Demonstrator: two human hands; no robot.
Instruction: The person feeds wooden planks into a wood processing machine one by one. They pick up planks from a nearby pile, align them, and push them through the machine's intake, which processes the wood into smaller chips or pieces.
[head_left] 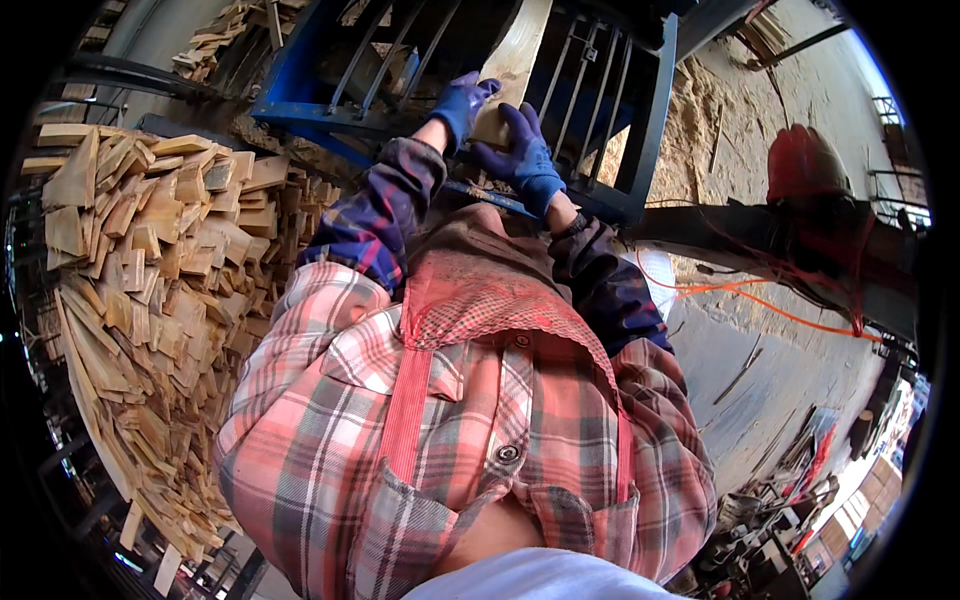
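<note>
a person in a red plaid shirt and apron looks down at both hands in blue work gloves. the left hand [462,103] and right hand [525,155] are both closed around the lower end of a pale wooden slab [515,55], which stands tilted upward inside a blue metal machine frame [650,110]. the slab looks stiff, rough-sawn and fairly light, likely splintery, so gripping its near end with gloves on either edge seems sound. a large stack of cut wood pieces [160,290] lies to the left; sawdust [700,120] covers the ground to the right.
</note>
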